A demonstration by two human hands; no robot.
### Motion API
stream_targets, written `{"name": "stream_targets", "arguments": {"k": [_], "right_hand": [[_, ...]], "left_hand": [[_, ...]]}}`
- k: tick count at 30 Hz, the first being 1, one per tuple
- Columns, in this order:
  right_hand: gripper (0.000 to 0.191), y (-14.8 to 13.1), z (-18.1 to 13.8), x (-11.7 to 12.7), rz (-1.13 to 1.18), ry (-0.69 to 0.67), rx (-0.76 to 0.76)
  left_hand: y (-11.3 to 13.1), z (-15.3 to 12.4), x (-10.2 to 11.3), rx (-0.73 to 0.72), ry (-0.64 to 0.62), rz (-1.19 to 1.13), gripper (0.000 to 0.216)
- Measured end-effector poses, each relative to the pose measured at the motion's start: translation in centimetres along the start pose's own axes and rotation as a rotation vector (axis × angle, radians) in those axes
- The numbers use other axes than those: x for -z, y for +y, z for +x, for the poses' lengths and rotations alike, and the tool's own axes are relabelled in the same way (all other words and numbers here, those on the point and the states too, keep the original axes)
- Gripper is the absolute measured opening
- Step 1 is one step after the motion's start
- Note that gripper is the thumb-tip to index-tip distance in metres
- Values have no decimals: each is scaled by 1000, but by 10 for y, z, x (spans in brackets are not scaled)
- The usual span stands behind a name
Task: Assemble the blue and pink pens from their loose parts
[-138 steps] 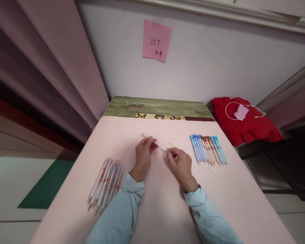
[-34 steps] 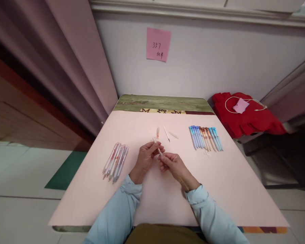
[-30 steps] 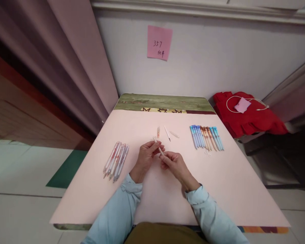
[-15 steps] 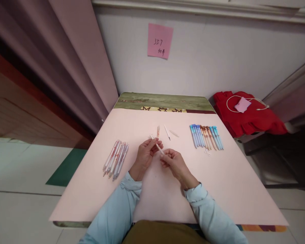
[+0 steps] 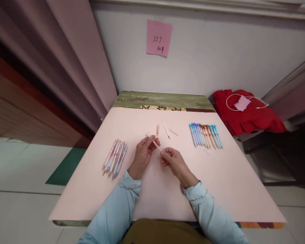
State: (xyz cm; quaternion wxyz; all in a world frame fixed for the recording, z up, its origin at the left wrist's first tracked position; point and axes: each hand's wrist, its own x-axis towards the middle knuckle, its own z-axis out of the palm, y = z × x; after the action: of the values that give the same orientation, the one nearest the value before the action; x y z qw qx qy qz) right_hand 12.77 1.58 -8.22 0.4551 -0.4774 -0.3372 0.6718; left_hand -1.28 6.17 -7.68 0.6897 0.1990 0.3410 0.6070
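My left hand (image 5: 143,152) pinches a slim white pen barrel (image 5: 153,141) that points up and to the left. My right hand (image 5: 173,161) is closed at the barrel's lower end, fingertips pinched on something too small to make out. Both hands hover over the middle of the pink table (image 5: 226,183). Just beyond them lie three loose pen parts: a short reddish piece (image 5: 157,129), a thin refill (image 5: 166,131) and a pale cap (image 5: 173,132).
A bunch of white-and-red pens (image 5: 115,158) lies at the left. A row of blue and orange pens (image 5: 205,135) lies at the right. A red cloth with a white cable (image 5: 245,112) sits beside the table. A pink note (image 5: 159,37) hangs on the wall.
Since 4.6 s ago, three pen parts have appeared on the table beyond my hands. In the last second the barrel tilted slightly further left; both hands stay on it.
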Motion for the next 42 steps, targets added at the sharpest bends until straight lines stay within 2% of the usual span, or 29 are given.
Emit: {"name": "stream_targets", "arguments": {"k": [3,8,12,15,20,24,26,32,37,42], "right_hand": [[46,0,0,0,-1,7,18],[56,-1,0,-1,-42,-41,-80],[45,-1,0,-3,-45,-7,-20],[51,-1,-1,-4,-47,16,13],[55,0,1,-5,-91,-24,-70],[44,1,0,-6,-91,11,16],[51,0,-1,-6,-91,21,40],[54,-4,-2,-7,-127,-6,-76],[45,0,-1,-6,-96,25,17],[45,1,-1,-4,-128,-22,-4]], "left_hand": [[1,0,-1,-10,13,-7,21],[2,-1,-1,-10,12,13,24],[1,-1,1,-16,13,14,25],[0,-1,1,-18,17,1,26],[1,-2,0,-8,-10,30,25],[1,-2,-2,-14,-1,18,21],[1,-2,-1,-12,17,11,22],[1,-1,0,-14,9,29,26],[2,-2,-3,-23,18,18,22],[2,-1,-1,-24,35,13,24]]}}
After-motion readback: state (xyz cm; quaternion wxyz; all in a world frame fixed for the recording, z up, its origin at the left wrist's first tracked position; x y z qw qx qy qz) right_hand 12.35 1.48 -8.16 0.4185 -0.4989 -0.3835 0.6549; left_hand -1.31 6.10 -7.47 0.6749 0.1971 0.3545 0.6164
